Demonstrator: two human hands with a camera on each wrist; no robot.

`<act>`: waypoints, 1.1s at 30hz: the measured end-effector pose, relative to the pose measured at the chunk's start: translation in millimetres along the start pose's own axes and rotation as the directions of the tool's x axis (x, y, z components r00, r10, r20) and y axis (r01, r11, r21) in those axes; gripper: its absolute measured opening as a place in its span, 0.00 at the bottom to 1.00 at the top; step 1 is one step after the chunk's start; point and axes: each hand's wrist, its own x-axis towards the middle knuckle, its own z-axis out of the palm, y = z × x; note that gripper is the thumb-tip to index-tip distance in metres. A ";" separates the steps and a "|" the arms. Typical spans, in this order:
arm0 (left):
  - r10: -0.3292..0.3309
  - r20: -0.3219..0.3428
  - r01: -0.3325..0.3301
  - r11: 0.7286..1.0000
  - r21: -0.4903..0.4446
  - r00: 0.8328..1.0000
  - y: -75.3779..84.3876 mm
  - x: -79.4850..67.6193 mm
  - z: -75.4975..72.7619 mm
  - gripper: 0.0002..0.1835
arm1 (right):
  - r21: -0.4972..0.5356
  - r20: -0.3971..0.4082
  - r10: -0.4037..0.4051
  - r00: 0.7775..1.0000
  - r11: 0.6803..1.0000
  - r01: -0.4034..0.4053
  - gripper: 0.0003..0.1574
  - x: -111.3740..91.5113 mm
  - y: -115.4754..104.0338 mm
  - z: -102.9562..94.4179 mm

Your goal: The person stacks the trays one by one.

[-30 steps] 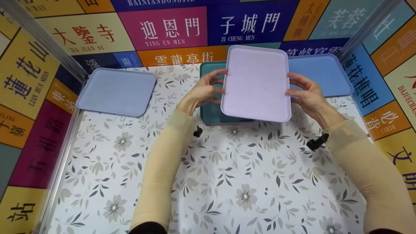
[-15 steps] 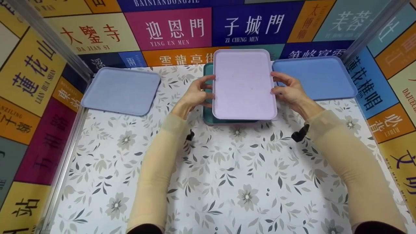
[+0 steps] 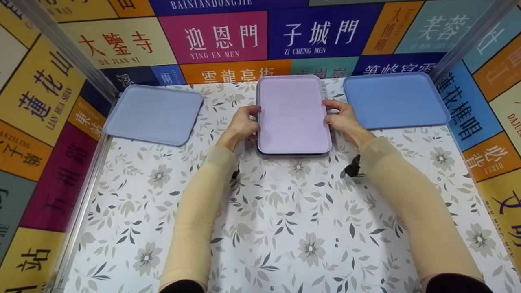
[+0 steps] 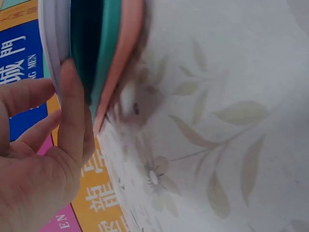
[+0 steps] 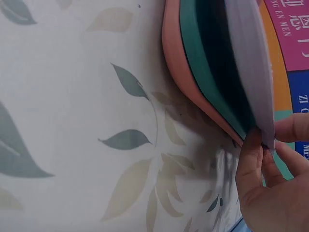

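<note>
A lilac tray (image 3: 293, 116) lies level over a short stack at the back middle of the table. My left hand (image 3: 244, 123) pinches its left edge, and my right hand (image 3: 344, 120) pinches the right edge. Beneath it, a green tray (image 4: 112, 38) and a salmon-pink tray (image 4: 129, 48) show in the left wrist view. A dark gap separates the lilac tray from the green one there. From the right wrist, the green tray (image 5: 198, 58) rests on the pink tray (image 5: 175, 58), with the lilac rim (image 5: 253, 63) held just above them.
A grey-blue tray (image 3: 154, 114) lies at the back left, and a brighter blue tray (image 3: 397, 99) at the back right. The floral-covered table (image 3: 285, 228) spreads in front. Panels with printed lettering (image 3: 215, 36) wall in the back and both sides.
Both hands have carried the lilac tray left and down, from overhanging the stack's right side to squarely over it. The green tray is now almost hidden in the head view.
</note>
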 end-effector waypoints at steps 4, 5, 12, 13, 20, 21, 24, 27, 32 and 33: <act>0.018 -0.020 -0.016 0.995 0.098 1.000 -17.8 23.3 0.2 0.44 | -0.049 -0.006 -0.046 0.999 0.998 0.046 0.48 0.3 -2.2 6.8; 0.032 -0.027 -0.029 0.992 0.126 0.999 -24.5 32.1 0.5 0.44 | -0.071 -0.006 -0.056 0.998 0.996 0.055 0.47 0.3 -2.6 7.8; 0.034 -0.047 -0.019 0.956 0.294 0.998 -34.0 47.1 1.9 0.43 | -0.326 -0.011 -0.110 0.994 0.940 0.100 0.43 -0.2 -4.0 13.5; 0.025 -0.042 -0.011 0.953 0.302 0.999 -27.0 39.3 1.6 0.42 | -0.356 -0.012 -0.124 0.992 0.928 0.112 0.43 -0.3 -4.1 13.9; 0.022 -0.040 -0.009 0.950 0.312 0.999 2.6 4.0 4.2 0.39 | -0.445 -0.020 -0.153 0.988 0.886 0.128 0.40 0.2 -2.2 13.3; 0.024 -0.039 -0.011 0.949 0.316 0.999 2.1 4.3 4.5 0.39 | -0.449 -0.021 -0.151 0.988 0.884 0.126 0.39 1.3 -1.4 13.0; 0.055 -0.044 -0.036 0.938 0.345 0.998 -18.3 24.4 6.8 0.39 | -0.469 -0.031 -0.147 0.989 0.876 0.115 0.39 9.9 5.7 10.9; 0.092 -0.056 -0.065 0.927 0.370 0.994 -43.5 48.2 7.7 0.39 | -0.497 -0.050 -0.133 0.990 0.863 0.091 0.39 25.8 18.0 8.8; 0.093 -0.048 -0.071 0.936 0.344 0.995 -45.4 42.2 0.8 0.35 | -0.501 -0.038 -0.097 0.995 0.863 0.066 0.37 31.8 15.5 8.3; 0.082 -0.034 -0.066 0.943 0.328 0.996 -41.5 36.3 -1.7 0.35 | -0.499 -0.027 -0.089 0.996 0.864 0.064 0.37 25.3 8.0 9.2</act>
